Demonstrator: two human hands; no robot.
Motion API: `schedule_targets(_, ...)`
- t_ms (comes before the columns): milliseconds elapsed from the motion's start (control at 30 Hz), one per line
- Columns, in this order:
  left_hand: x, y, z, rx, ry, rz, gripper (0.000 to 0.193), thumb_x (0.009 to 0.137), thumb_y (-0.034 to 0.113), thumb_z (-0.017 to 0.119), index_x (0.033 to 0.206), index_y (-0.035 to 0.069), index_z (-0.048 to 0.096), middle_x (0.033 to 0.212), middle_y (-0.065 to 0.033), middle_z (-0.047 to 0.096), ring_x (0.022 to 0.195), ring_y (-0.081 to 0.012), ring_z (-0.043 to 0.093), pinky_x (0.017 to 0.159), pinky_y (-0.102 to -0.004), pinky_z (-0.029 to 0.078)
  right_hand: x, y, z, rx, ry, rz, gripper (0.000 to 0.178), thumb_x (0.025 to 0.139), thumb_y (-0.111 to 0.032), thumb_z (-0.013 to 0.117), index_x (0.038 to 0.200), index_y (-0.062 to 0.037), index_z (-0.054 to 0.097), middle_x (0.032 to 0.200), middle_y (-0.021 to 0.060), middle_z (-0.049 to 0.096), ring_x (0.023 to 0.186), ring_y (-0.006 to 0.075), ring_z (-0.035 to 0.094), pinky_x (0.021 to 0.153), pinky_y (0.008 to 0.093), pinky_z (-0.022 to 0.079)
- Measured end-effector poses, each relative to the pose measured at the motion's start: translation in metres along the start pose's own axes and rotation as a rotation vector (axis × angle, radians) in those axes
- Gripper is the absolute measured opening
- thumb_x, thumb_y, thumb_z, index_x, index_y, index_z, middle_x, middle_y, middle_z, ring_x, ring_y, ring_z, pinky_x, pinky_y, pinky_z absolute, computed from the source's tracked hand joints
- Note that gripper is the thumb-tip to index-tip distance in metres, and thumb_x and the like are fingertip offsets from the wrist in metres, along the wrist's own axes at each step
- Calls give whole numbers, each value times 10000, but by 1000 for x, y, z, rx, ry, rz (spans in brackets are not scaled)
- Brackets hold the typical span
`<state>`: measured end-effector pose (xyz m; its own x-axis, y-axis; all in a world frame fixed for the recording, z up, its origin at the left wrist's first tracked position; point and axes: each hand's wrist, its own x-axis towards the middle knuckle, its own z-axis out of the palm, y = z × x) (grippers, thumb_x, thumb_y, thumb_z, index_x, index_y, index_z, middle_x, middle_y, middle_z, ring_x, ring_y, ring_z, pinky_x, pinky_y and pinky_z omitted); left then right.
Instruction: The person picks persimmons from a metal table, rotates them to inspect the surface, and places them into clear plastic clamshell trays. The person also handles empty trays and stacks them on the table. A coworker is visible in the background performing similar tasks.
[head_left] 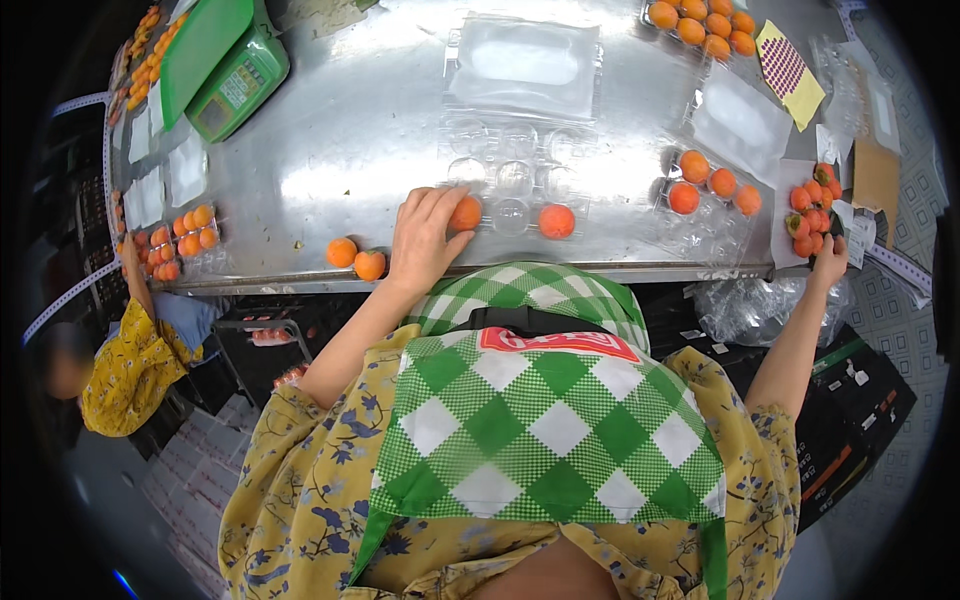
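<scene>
Reflective metal forms the long bench, along whose near edge the work is done. By the middle of that edge, an orange fruit is held between the curved fingers and thumb of the left hand, at the near-left well of a clear tray; whether it is fully seated cannot be told. Another fruit is set at the tray's near-right corner. Filling of the tray appears to be in hand, at an early stage; for the next move, the grip would need to be loosened gently, without the thin plastic being tipped. Loose fruits are laid at the near edge, left of this hand. Near the bench's right end, the right hand is placed at a cluster of fruits; its fingers are bunched, but whether anything is gripped cannot be told. Between the hands, a part-filled tray is set. Toward the far right corner, a yellow dotted sheet is seen; toward the far left, a green scale. Past the left end, a co-worker's yellow sleeve is shown, and at right, patterned flooring.
</scene>
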<state>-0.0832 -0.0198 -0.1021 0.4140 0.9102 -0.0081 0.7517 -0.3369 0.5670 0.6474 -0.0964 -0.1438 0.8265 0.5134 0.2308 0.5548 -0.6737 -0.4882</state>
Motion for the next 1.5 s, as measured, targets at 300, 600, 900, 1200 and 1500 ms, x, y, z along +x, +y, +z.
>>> schedule_targets(300, 6, -13, 0, -71, 0, 77, 797, 629, 40, 805, 1352, 77, 472, 1107, -83, 644, 1058, -287, 551, 923, -399, 444, -135, -204, 12, 544, -255, -204, 377, 878, -121, 658, 1224, -1, 572, 1119, 84, 630, 938, 126, 590, 820, 241, 462)
schedule_targets(600, 23, 43, -43, -1330, 18, -230, 932, 750, 66, 782, 1476, 52, 197, 1183, -177, 596, 1138, -251, 574, 1033, -400, 410, -329, -348, -3, 1087, -1883, 295, 514, 952, -438, 520, 1263, -28, 534, 1014, 120, 635, 902, 179, 621, 776, 313, 515)
schedule_targets(900, 41, 67, -50, -1174, -24, 206, 935, 734, 94, 803, 1468, 55, 226, 1281, -197, 544, 1195, -275, 539, 1051, -423, 388, -348, -383, -25, 1234, -1952, 612, 547, 947, -544, 449, 1130, -40, 560, 908, 90, 640, 778, 136, 612, 664, 277, 487)
schedule_targets(1200, 44, 100, -44, -1487, -55, -145, 768, 815, 212, 726, 1426, 8, 309, 1351, -162, 459, 1242, -265, 493, 1031, -425, 414, -333, -392, -37, 903, -813, -524, 517, 693, -54, 747, 1163, -17, 536, 1029, 102, 612, 872, 196, 618, 754, 298, 505)
schedule_targets(1500, 49, 111, -47, -1552, -162, -274, 651, 835, 251, 714, 1347, -2, 403, 1243, -127, 526, 1166, -211, 537, 1003, -378, 439, -326, -389, -35, 722, -544, -901, 614, 573, 0, 756, 1155, -64, 575, 1053, 114, 606, 914, 283, 602, 774, 361, 502)
